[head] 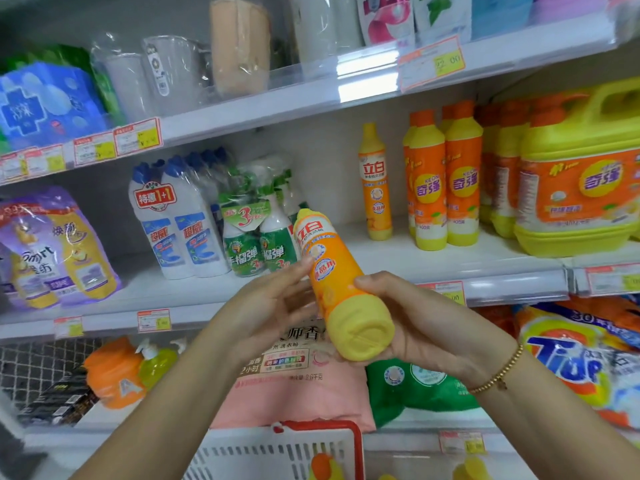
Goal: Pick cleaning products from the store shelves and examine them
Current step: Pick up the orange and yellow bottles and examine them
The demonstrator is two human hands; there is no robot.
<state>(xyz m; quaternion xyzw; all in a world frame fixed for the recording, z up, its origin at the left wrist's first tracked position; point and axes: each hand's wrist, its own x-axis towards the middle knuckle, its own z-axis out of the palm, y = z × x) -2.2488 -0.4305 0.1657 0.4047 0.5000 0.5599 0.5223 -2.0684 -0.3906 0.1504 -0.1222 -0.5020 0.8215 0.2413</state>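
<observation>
A yellow and orange dish-soap bottle is tilted in front of the middle shelf, its base toward me and its cap pointing up and away. My right hand wraps the lower part of the bottle from the right. My left hand rests against the bottle's left side, fingertips touching the label. A matching bottle stands upright on the middle shelf behind.
Orange and yellow detergent bottles and a big yellow jug stand to the right. White toilet-cleaner bottles and green sprays stand to the left. Laundry powder bags fill the lower shelf. A white basket with a red rim hangs below my arms.
</observation>
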